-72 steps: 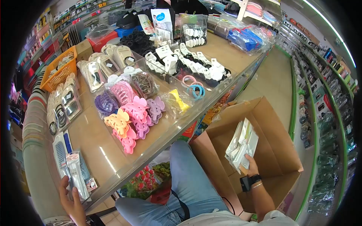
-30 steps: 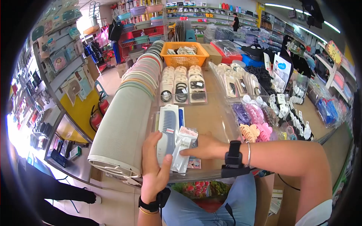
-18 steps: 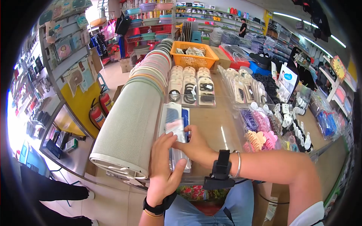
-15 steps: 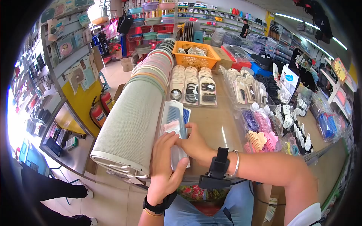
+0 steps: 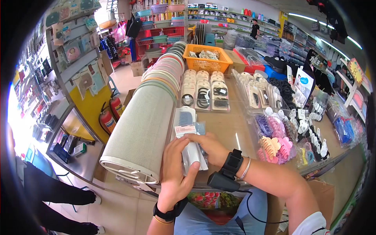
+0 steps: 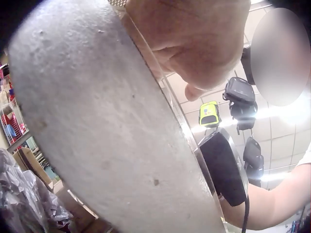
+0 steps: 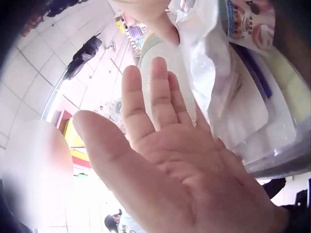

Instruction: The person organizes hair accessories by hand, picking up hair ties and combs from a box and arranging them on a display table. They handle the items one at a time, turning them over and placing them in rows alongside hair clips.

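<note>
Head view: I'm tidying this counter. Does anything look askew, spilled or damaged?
Slightly askew: the packets between left hand and right hand overlap unevenly, while the hair ties lie in neat rows. No spill or damage shows.

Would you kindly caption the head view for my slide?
Left hand and right hand at a white packet, beside a headband display.

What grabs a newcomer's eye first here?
Likely the long mesh cylinder on the left, ringed with headbands. Next, the orange basket by the cylinder's far end and the claw clips at right. Front and centre, the left hand and right hand flank plastic-wrapped packets.
</note>
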Tool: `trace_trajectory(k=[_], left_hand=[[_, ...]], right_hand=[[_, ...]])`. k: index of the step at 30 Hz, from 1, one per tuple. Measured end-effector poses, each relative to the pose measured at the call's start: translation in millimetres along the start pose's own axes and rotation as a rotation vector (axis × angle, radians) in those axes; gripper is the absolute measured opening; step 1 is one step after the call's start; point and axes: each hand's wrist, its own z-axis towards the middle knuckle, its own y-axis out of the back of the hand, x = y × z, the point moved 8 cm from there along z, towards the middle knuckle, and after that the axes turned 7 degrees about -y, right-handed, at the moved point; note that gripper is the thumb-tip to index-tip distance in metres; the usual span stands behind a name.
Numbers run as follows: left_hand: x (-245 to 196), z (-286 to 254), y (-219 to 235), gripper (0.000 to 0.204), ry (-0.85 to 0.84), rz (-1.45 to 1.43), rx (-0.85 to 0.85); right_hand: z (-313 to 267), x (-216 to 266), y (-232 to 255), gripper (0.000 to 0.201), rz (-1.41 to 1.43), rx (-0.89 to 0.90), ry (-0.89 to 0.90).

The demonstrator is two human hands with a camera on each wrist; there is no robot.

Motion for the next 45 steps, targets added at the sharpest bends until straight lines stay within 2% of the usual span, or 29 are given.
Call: trace_trajectory(k=[5, 8, 10, 14, 16, 20, 28, 32, 35, 36, 39, 42, 44, 45], left_hand=[[1, -1, -1, 0.046, 0.002, 0.028, 0.014], [1, -1, -1, 0.046, -0.002, 0.035, 0.019], [1, -1, -1, 0.046, -0.003, 0.027, 0.014], [4, -3, -1, 0.046, 0.003, -0.012, -0.021], [3, -3, -1, 0.045, -0.001, -0.037, -0.031], [5, -4, -1, 0.045, 0.006, -0.028, -0.036], [6, -5, -2, 0.044, 0.029, -0.033, -0.035], [5, -4, 0, 0.049, 0.07, -0.195, -0.074], [3, -4, 3, 0.053, 0.079, -0.209, -0.101], [2, -5, 4, 0.054, 0.075, -0.176, -0.095], [-1, -3, 6, 0.056, 0.083, -0.206, -0.105], [-3, -2, 5, 0.056, 0.086, -0.179, -0.095], [-5, -1, 6, 0.057, 0.111, -0.152, -0.07], [-3, -2, 4, 0.057, 0.136, -0.123, -0.047]], right_hand=[[6, -7, 4, 0.027, 0.017, 0.038, -0.057], [9, -11, 3, 0.025, -0.092, 0.011, -0.054], [8, 2, -8, 0.023, -0.14, 0.087, 0.169], [6, 2, -16, 0.022, -0.151, 0.068, 0.169], [2, 8, -19, 0.023, -0.071, 0.119, 0.199], [3, 4, -15, 0.025, 0.044, 0.112, 0.133], [7, -1, -12, 0.027, -0.068, 0.074, 0.132], [6, 8, -4, 0.027, -0.036, 0.025, 0.144], [-18, 35, 1, 0.031, 0.069, 0.054, 0.211], [-24, 40, 8, 0.037, -0.027, 0.052, 0.198], [-57, 64, 34, 0.036, 0.028, 0.043, 0.156], [-119, 94, 54, 0.037, 0.001, -0.001, 0.229], [-169, 106, 69, 0.043, 0.017, -0.11, 0.269], [-195, 105, 89, 0.045, 0.056, -0.177, 0.345]])
